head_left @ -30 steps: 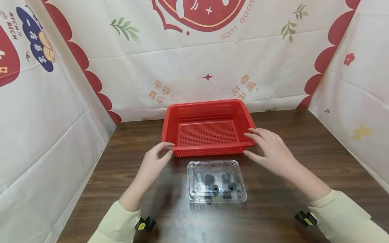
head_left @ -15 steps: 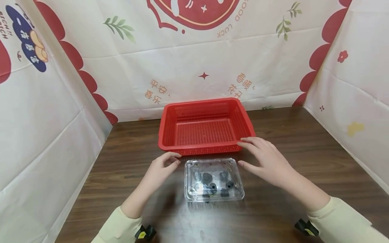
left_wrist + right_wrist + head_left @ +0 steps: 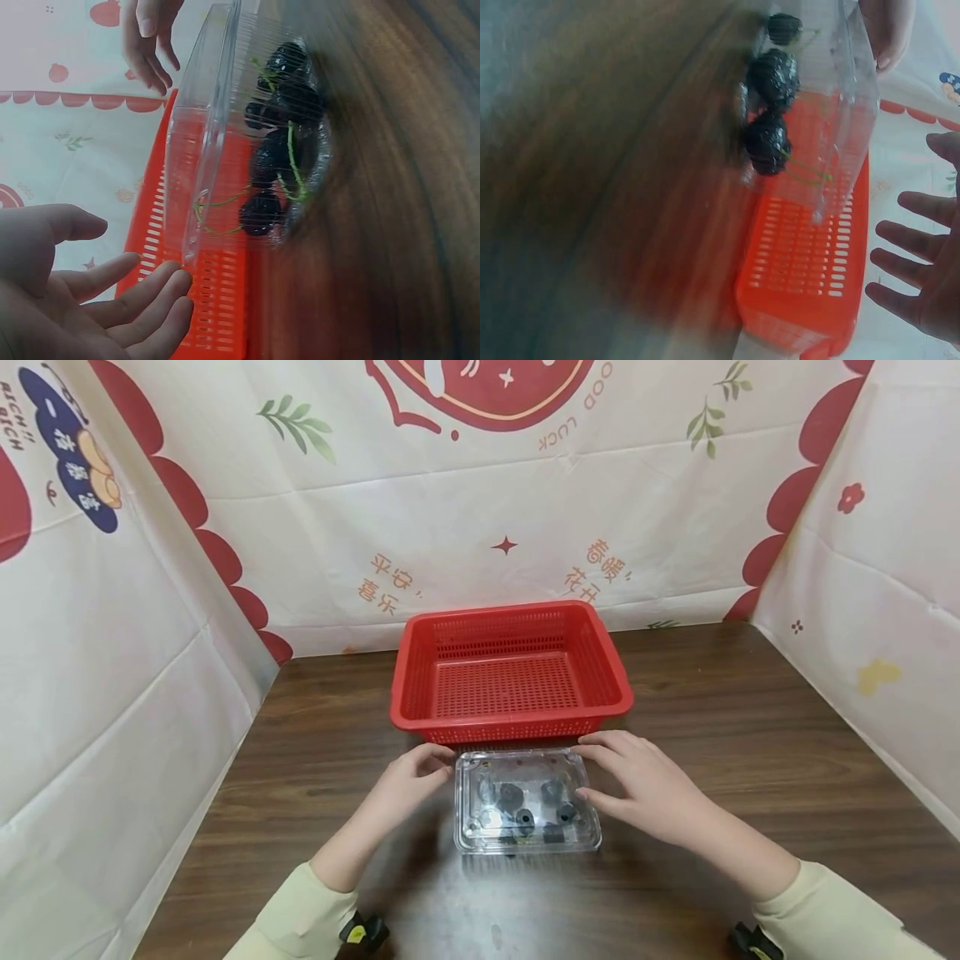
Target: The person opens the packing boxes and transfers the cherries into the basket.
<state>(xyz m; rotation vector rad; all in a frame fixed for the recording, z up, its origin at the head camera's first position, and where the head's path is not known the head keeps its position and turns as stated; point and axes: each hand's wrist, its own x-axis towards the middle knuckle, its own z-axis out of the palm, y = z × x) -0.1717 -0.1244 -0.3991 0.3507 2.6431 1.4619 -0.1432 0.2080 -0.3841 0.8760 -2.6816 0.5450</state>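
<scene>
A clear plastic lidded box (image 3: pixel 517 778) lies flat on the wooden table. Dark round fruits (image 3: pixel 271 159) with thin green stems show through its wall in the left wrist view, and several more dark fruits (image 3: pixel 771 142) in the right wrist view. My left hand (image 3: pixel 405 787) is at the box's back left corner, its fingers loosely bent and the tips right by the edge. On the other side, my right hand (image 3: pixel 647 787) has its fingers spread, with the tips overlapping the lid's right edge in the head view. Neither hand grips anything.
Directly behind the box stands a red perforated plastic basket (image 3: pixel 512 727) with nothing in it. Brown wood tabletop (image 3: pixel 697 727) extends to both sides. White printed cloth (image 3: pixel 450 510) hangs along the back, left and right.
Both hands have come down from beside the red basket's front corners toward the clear box and closer together. Box and basket stay put; the view has shifted slightly.
</scene>
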